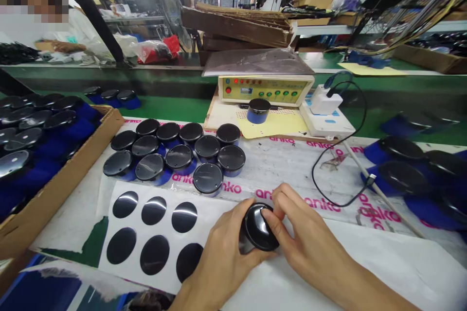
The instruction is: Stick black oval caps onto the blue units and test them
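Head view: black discs (154, 210) on white sheet (126, 221), shelving (134, 18) behind.

The left hand (219, 254) and the right hand (310, 238) are bare and slender, with long, thin fingers; the fingernails (278, 218) are cut short and rounded; the left forearm (186, 297) and right forearm (372, 287) are bare too, running out past the frame's lower edge.

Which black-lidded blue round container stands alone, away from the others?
The black-lidded blue round container on the yellow paper sheet, in front of the beige control box; no other container stands on that paper.
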{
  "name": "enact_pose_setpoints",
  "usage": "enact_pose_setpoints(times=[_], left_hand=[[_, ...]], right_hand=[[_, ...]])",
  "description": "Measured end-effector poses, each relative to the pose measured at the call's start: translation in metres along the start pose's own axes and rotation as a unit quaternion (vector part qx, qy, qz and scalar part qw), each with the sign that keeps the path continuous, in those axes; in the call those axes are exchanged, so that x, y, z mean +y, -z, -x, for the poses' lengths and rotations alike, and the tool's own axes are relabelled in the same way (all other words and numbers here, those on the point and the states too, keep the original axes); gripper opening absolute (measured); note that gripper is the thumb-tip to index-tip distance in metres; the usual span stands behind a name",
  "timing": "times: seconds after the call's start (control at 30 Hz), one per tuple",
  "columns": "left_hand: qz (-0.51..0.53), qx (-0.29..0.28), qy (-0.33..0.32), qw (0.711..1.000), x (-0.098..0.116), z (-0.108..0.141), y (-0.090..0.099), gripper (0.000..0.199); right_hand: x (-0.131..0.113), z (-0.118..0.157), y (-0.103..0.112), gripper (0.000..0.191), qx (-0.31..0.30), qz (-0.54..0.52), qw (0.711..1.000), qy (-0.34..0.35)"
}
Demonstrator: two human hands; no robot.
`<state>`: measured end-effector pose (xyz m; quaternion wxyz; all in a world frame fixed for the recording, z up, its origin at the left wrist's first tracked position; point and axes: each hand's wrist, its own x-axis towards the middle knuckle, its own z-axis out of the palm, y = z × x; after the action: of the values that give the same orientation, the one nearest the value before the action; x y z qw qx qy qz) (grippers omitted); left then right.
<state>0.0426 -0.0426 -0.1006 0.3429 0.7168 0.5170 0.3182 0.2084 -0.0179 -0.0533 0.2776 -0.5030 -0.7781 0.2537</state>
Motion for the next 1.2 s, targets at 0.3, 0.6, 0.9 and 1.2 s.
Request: enact_pose_setpoints(times=[0.3,0.6,0.9,1.2], left_hand=[[-0.098,0.029,-0.101,0.99,-0.009,0.004,-0.008,0.086],[0.036,0.044,0.046,0.997,-0.01,0.007,-0.002,0.098],[-0.151,0.282,0.054,0.946,-0.042,0.015,0.08,0.024],[-0.124,0.245,0.12,0.954,-0.071,0.013,0.093,0.023]], right_hand=[[0.026,-0.016,0.037,0.045,-0.179,0.087,0.954,-0.225],[0.019,-0.009,0.021,0.075,-0.194,-0.103,0.975,-0.017],[0.041,-0.066,0.029,0.067,-0.007,0.158,0.986,0.05],[-0.067,-0.068,-0.057,0.048,-0.245,0.13,0.926,0.257]])
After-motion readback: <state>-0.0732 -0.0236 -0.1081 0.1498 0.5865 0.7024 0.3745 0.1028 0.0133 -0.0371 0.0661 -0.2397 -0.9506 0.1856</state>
